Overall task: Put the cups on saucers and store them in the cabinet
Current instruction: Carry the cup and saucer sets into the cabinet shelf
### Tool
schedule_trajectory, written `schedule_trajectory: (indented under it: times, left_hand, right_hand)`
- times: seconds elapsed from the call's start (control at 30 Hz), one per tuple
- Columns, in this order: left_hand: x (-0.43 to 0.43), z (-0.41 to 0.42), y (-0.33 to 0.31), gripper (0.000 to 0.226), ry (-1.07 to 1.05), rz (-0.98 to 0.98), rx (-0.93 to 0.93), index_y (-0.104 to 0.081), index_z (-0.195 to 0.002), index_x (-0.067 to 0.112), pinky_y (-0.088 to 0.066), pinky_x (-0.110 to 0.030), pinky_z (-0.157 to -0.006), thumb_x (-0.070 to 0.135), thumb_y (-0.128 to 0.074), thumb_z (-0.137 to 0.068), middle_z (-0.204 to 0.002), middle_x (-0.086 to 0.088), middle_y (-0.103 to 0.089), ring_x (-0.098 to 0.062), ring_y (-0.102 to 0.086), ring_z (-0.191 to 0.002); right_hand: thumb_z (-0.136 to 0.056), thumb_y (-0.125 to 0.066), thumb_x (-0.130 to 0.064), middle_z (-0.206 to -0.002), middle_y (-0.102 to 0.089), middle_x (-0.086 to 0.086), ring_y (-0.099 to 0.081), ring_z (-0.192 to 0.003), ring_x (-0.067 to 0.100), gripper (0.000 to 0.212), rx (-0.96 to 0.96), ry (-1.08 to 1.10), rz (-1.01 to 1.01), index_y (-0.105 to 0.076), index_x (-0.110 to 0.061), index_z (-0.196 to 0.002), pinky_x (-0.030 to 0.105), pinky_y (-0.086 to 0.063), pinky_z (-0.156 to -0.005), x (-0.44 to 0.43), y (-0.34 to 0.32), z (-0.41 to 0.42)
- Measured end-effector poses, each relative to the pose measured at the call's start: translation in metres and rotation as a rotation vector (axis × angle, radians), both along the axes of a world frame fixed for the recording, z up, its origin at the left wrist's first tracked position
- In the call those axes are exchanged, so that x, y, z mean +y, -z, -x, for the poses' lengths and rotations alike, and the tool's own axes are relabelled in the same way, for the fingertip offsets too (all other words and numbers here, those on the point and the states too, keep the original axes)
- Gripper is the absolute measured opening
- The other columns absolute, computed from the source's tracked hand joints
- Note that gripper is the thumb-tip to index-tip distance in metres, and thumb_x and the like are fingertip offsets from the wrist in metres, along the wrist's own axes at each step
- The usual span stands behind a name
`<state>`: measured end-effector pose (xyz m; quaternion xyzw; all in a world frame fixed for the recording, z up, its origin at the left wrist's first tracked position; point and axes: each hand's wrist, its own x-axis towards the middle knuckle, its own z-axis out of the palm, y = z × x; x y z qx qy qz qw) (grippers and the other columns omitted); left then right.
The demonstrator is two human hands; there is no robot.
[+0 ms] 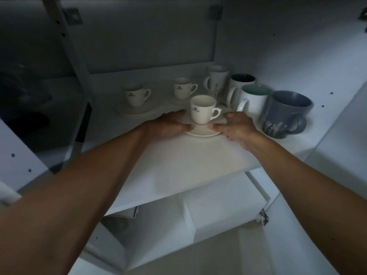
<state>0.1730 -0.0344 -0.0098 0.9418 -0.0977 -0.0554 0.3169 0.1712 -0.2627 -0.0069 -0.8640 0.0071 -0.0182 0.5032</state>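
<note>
A small white cup [203,111] with a dark logo stands upright on a white saucer [202,132] on the cabinet shelf [178,161]. My left hand [168,125] grips the saucer's left edge and my right hand [236,127] grips its right edge. Behind it, two more logo cups stand on their saucers: one cup [136,95] at the back left on its saucer [135,112], and another cup [183,88] in the back middle. That second cup's saucer is mostly hidden.
Along the shelf's right side stand several mugs: a tall white mug [216,80], a dark-lined mug [239,88], a teal-lined white mug [253,100] and a large blue mug [286,115] close to my right hand. A lower shelf [208,207] lies below. The cabinet wall [317,56] rises on the right.
</note>
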Motion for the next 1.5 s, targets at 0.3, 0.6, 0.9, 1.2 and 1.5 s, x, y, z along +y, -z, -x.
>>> schedule_trajectory:
  times: [0.3, 0.6, 0.9, 1.2, 1.5]
  left_hand:
    - [0.004, -0.028, -0.009, 0.096, -0.004, -0.204, 0.047, -0.018, -0.156, 0.032, -0.012, -0.033, -0.122, 0.074, -0.053, -0.077, -0.164, 0.009, -0.015, -0.013, -0.014, -0.151]
    - [0.001, -0.022, -0.008, 0.093, -0.041, -0.387, 0.046, -0.007, -0.154, 0.043, -0.019, -0.047, -0.119, 0.087, -0.032, -0.075, -0.164, 0.003, -0.014, -0.027, -0.018, -0.150]
    - [0.013, 0.060, -0.021, 0.081, -0.159, -0.264, 0.065, -0.011, -0.154, 0.037, -0.018, -0.044, -0.117, 0.077, -0.034, -0.088, -0.163, -0.003, -0.017, -0.030, -0.016, -0.149]
    - [0.019, 0.106, -0.027, 0.085, -0.134, -0.259, 0.098, -0.005, -0.156, 0.035, -0.021, -0.049, -0.115, 0.074, -0.037, -0.088, -0.161, -0.010, -0.020, -0.036, -0.016, -0.147]
    - [-0.002, 0.222, -0.111, 0.078, -0.014, -0.258, 0.167, -0.013, -0.154, 0.038, -0.031, -0.048, -0.112, 0.072, -0.039, -0.088, -0.147, -0.008, -0.039, -0.033, -0.032, -0.136]
  right_hand:
    - [-0.072, -0.085, -0.046, -0.136, -0.060, 0.011, -0.057, -0.124, 0.025, 0.077, -0.050, 0.027, 0.148, -0.059, -0.003, -0.131, 0.037, -0.051, -0.101, 0.007, 0.000, -0.011]
    - [-0.078, -0.081, -0.044, -0.137, -0.059, 0.012, -0.061, -0.118, 0.024, 0.074, -0.018, 0.057, 0.141, -0.057, -0.005, -0.135, 0.035, -0.053, -0.096, 0.005, 0.001, -0.015]
    - [-0.079, -0.082, -0.036, -0.104, -0.067, 0.003, -0.061, -0.080, 0.012, 0.086, 0.181, -0.068, -0.001, -0.038, -0.021, -0.151, 0.024, -0.045, -0.059, -0.001, -0.013, 0.023]
    - [-0.078, -0.078, -0.051, -0.135, -0.059, 0.003, -0.056, -0.123, 0.021, 0.087, 0.189, -0.154, 0.204, -0.037, -0.031, -0.152, 0.037, -0.044, -0.108, -0.004, -0.032, 0.097]
    - [-0.076, -0.076, -0.057, -0.161, -0.028, 0.002, -0.033, -0.145, 0.024, 0.097, 0.414, -0.289, 0.318, -0.025, -0.035, -0.155, 0.039, -0.034, -0.116, -0.039, -0.126, 0.210]
